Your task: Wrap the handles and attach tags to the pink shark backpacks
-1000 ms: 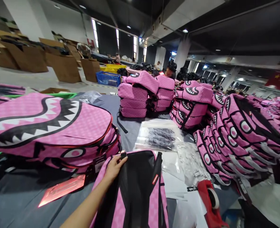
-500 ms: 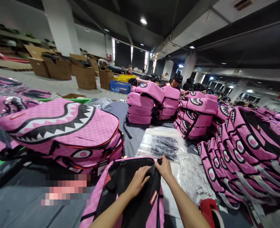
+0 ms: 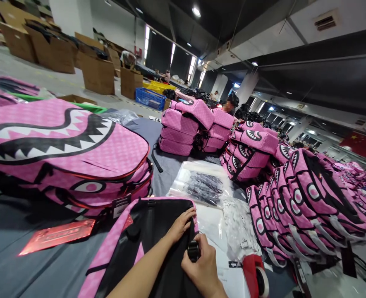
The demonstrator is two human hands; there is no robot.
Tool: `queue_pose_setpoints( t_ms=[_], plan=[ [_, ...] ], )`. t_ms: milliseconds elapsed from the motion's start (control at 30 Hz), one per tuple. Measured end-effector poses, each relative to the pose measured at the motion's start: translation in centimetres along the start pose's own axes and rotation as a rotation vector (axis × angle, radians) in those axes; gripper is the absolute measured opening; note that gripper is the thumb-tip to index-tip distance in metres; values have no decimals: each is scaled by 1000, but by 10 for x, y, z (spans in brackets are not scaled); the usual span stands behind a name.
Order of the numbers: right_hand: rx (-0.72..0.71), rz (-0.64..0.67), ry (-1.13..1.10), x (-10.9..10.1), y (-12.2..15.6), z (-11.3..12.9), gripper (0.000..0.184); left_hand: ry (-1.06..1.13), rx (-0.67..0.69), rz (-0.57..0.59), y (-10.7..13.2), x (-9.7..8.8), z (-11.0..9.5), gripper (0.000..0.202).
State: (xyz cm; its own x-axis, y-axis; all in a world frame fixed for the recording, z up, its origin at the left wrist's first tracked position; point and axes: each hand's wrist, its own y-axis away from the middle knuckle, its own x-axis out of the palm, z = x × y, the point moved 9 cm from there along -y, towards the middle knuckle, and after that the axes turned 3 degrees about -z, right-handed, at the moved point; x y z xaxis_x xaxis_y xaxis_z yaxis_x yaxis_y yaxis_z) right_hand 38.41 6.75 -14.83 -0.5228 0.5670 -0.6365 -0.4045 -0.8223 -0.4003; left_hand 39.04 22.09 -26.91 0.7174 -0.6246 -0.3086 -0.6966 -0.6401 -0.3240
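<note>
A pink backpack point(image 3: 100, 258) lies in front of me, its black back panel facing up. Near its top right corner, my left hand point(image 3: 179, 227) is closed over the black shoulder strap point(image 3: 183, 256), fingers bent across the strap's upper end. Just below, my right hand point(image 3: 205, 265) pinches a rolled-up bundle of black webbing point(image 3: 193, 251) between thumb and fingers. To the left rests another pink backpack point(image 3: 108, 155) with a shark-mouth print. A shiny red card point(image 3: 58, 236) is on the grey cloth beside my backpack.
Clear plastic bags point(image 3: 203, 184) lie beyond my backpack, with small white packets point(image 3: 240, 229) beside them. A red tape dispenser point(image 3: 252, 271) stands at the right. Stacked pink backpacks point(image 3: 178, 132) and an upright row of backpacks point(image 3: 297, 203) surround the work area. A person point(image 3: 230, 103) is behind the stacks.
My right hand has come down and nearer from the top corner, now with the rolled webbing in it. My left hand has shifted toward the strap's upper end. The view has turned right.
</note>
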Motion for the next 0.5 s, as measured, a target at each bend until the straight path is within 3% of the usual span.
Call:
queue_pose_setpoints(
  t_ms=[133, 200, 267, 400, 500],
  plan=[
    [60, -91, -81, -24, 3, 1, 15, -60, 0, 40, -1, -5, -19, 46],
    [96, -144, -87, -46, -5, -4, 14, -87, 53, 78, 2, -4, -43, 65],
    [87, -112, -75, -62, -16, -4, 15, -90, 158, 157, 7, 1, -77, 74],
    [98, -6, -105, -79, -40, -11, 17, -102, 334, 314, 8, 9, -137, 33],
    [172, -9, -182, -87, -64, -28, 21, -183, 314, 237, -7, -2, -147, 27]
  ],
)
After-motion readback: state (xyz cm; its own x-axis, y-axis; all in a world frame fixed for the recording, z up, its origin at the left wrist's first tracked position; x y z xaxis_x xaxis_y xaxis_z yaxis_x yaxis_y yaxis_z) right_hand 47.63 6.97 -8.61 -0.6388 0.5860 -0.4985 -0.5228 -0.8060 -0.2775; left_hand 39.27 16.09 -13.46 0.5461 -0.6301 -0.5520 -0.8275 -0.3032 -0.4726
